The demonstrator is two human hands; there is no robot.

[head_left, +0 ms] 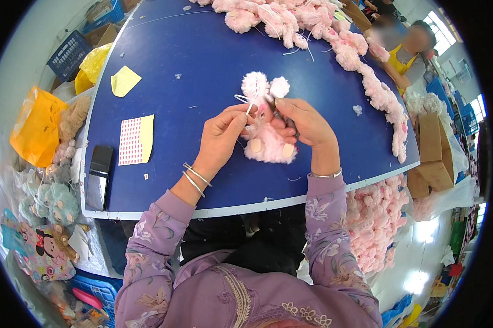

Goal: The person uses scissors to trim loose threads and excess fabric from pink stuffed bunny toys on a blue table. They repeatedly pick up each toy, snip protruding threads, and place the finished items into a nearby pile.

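Observation:
A small pink plush toy (269,143) with two round ears and pale foot pads sits upright on the blue table, between my hands. My left hand (223,134) is closed in a pinch on a thin white cord (241,98), which loops out beside the toy's head. In my right hand (307,124) is a dark tool (270,100) that looks like thread snips. Its tip lies just below the ears, and its lower part shows between my fingers. Those fingers also rest against the toy's side and hide part of its face.
Linked pink plush pieces (347,52) run along the table's far and right edges. At left lie a sticker sheet (130,141), a yellow paper (125,81) and a black phone (99,177). More pink plush (375,224) is heaped below the right edge, near a cardboard box (435,156). A person (405,60) sits at far right.

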